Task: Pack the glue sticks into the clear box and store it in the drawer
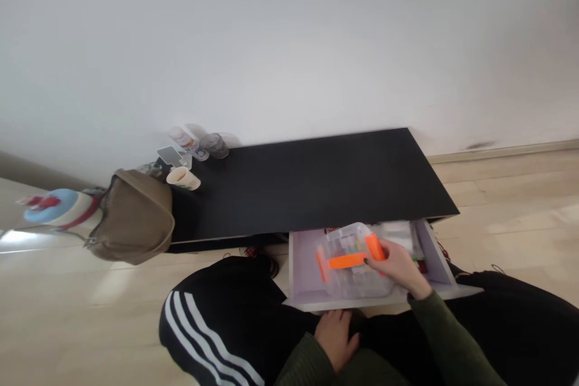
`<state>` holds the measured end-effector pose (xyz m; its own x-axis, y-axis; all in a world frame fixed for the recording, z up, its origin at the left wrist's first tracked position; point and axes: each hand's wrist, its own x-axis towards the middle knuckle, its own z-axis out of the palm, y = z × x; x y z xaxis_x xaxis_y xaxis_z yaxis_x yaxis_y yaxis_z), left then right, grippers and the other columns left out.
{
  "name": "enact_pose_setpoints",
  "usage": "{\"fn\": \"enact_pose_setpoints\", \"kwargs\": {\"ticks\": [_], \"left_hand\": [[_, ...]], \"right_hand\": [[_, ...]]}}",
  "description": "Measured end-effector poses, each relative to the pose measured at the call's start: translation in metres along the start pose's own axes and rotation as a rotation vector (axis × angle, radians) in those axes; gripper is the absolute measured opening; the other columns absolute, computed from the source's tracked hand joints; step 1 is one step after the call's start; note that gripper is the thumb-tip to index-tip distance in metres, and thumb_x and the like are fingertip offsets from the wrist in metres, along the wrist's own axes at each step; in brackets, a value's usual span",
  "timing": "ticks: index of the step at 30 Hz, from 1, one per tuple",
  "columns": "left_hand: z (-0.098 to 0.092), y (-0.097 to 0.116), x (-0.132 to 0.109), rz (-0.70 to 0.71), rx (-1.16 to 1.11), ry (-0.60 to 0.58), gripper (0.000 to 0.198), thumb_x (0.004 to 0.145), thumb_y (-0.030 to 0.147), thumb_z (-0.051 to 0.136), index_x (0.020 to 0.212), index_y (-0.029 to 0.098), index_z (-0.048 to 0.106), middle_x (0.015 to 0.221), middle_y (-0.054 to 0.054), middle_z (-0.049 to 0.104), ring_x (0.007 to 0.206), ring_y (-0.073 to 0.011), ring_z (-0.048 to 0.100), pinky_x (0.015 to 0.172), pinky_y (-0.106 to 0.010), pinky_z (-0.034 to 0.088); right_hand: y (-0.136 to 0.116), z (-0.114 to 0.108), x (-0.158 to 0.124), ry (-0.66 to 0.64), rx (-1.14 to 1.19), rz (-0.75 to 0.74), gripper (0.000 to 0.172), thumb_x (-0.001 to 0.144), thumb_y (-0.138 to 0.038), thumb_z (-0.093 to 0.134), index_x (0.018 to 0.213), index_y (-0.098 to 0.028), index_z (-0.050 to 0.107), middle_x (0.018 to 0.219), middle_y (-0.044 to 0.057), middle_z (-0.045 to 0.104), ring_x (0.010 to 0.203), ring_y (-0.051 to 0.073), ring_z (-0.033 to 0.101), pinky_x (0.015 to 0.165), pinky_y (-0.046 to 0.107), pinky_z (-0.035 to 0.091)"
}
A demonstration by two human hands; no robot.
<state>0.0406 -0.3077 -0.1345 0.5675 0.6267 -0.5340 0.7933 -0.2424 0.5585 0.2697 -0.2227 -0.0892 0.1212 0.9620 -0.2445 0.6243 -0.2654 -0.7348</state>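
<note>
A pulled-out drawer (304, 280) with pale lilac inner walls holds a clear plastic storage box (362, 285) with an orange handle (346, 261) and orange side clips. My right hand (402, 264) is closed on the box at its right orange clip, thumb toward the handle. Small items show blurred through the clear plastic. Just below the drawer's front edge rests my left hand (335, 338), fingers stretched out and holding nothing; whether its fingertips touch the drawer front I cannot tell.
Above the drawer runs a black tabletop (307, 187) against a white wall. At its left end are a brown bag (136, 217), a paper cup (183, 178), a dark glass (214, 145) and a white bottle (189, 143). My knees flank the drawer.
</note>
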Motion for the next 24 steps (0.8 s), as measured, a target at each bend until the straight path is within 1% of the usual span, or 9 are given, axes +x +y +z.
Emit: {"fn": "enact_pose_setpoints", "kwargs": {"ticks": [2, 4, 6, 8, 11, 16, 18, 21, 24], "left_hand": [[0.000, -0.002, 0.004, -0.043, -0.014, -0.010, 0.050, 0.085, 0.038, 0.049, 0.128, 0.012, 0.057, 0.127, -0.017, 0.061, 0.119, -0.0320, 0.054, 0.106, -0.048, 0.040], [0.001, -0.003, 0.008, -0.047, -0.056, 0.002, 0.054, 0.084, 0.037, 0.050, 0.132, 0.013, 0.055, 0.131, -0.016, 0.060, 0.125, -0.0322, 0.051, 0.109, -0.047, 0.037], [0.003, -0.005, 0.013, -0.029, -0.107, 0.032, 0.055, 0.083, 0.036, 0.052, 0.135, 0.018, 0.054, 0.136, -0.012, 0.058, 0.129, -0.0312, 0.048, 0.112, -0.045, 0.034], [0.002, -0.005, 0.019, 0.004, -0.143, 0.067, 0.053, 0.084, 0.036, 0.051, 0.136, 0.025, 0.054, 0.140, -0.008, 0.056, 0.132, -0.0299, 0.045, 0.114, -0.044, 0.033], [-0.007, -0.006, 0.031, 0.005, -0.138, 0.100, 0.050, 0.087, 0.038, 0.046, 0.135, 0.028, 0.055, 0.139, -0.006, 0.057, 0.131, -0.0291, 0.047, 0.114, -0.043, 0.033], [-0.042, -0.002, 0.060, -0.120, -0.022, 0.052, 0.051, 0.087, 0.044, 0.046, 0.127, 0.014, 0.058, 0.128, -0.017, 0.062, 0.124, -0.0342, 0.053, 0.108, -0.049, 0.036], [-0.058, -0.001, 0.074, -0.131, -0.007, 0.052, 0.051, 0.088, 0.044, 0.046, 0.125, 0.012, 0.058, 0.126, -0.018, 0.063, 0.121, -0.0339, 0.054, 0.106, -0.048, 0.037], [-0.080, -0.002, 0.091, -0.107, -0.035, 0.127, 0.048, 0.087, 0.040, 0.049, 0.123, 0.010, 0.058, 0.127, -0.018, 0.063, 0.121, -0.0302, 0.055, 0.105, -0.041, 0.039], [-0.109, -0.009, 0.092, -0.072, -0.056, 0.249, 0.039, 0.084, 0.030, 0.050, 0.116, 0.011, 0.062, 0.124, -0.016, 0.064, 0.120, -0.0268, 0.056, 0.105, -0.036, 0.040]], "right_hand": [[0.000, -0.028, -0.007, -0.027, 0.232, 0.002, 0.027, 0.070, -0.043, 0.071, 0.079, -0.018, 0.065, 0.068, 0.000, 0.061, 0.064, 0.016, 0.054, 0.059, 0.027, 0.040], [-0.003, -0.053, -0.014, -0.056, 0.460, 0.044, 0.035, 0.068, -0.044, 0.075, 0.090, -0.017, 0.069, 0.078, 0.003, 0.067, 0.069, 0.019, 0.059, 0.062, 0.029, 0.047], [-0.009, -0.071, -0.021, -0.053, 0.621, 0.107, 0.043, 0.064, -0.043, 0.079, 0.097, -0.018, 0.070, 0.084, 0.005, 0.070, 0.072, 0.021, 0.063, 0.064, 0.031, 0.050], [-0.017, -0.081, -0.026, -0.012, 0.721, 0.145, 0.047, 0.060, -0.042, 0.082, 0.099, -0.018, 0.070, 0.085, 0.007, 0.071, 0.072, 0.022, 0.064, 0.063, 0.031, 0.052], [-0.025, -0.083, -0.023, 0.067, 0.835, 0.145, 0.045, 0.058, -0.039, 0.084, 0.096, -0.019, 0.072, 0.084, 0.007, 0.072, 0.071, 0.021, 0.066, 0.059, 0.028, 0.053], [-0.028, -0.078, 0.007, 0.148, 0.975, 0.152, 0.043, 0.058, -0.033, 0.084, 0.096, -0.019, 0.071, 0.079, 0.005, 0.072, 0.066, 0.019, 0.066, 0.057, 0.026, 0.053], [-0.030, -0.078, 0.024, 0.170, 1.007, 0.151, 0.041, 0.057, -0.031, 0.084, 0.094, -0.018, 0.071, 0.074, 0.004, 0.071, 0.062, 0.018, 0.065, 0.056, 0.026, 0.053], [-0.033, -0.082, 0.051, 0.176, 1.046, 0.138, 0.037, 0.058, -0.028, 0.083, 0.092, -0.018, 0.071, 0.072, 0.002, 0.071, 0.060, 0.016, 0.064, 0.056, 0.025, 0.053], [-0.035, -0.088, 0.078, 0.158, 1.047, 0.133, 0.030, 0.060, -0.027, 0.081, 0.086, -0.018, 0.071, 0.069, 0.002, 0.070, 0.059, 0.016, 0.063, 0.055, 0.025, 0.052]]}}
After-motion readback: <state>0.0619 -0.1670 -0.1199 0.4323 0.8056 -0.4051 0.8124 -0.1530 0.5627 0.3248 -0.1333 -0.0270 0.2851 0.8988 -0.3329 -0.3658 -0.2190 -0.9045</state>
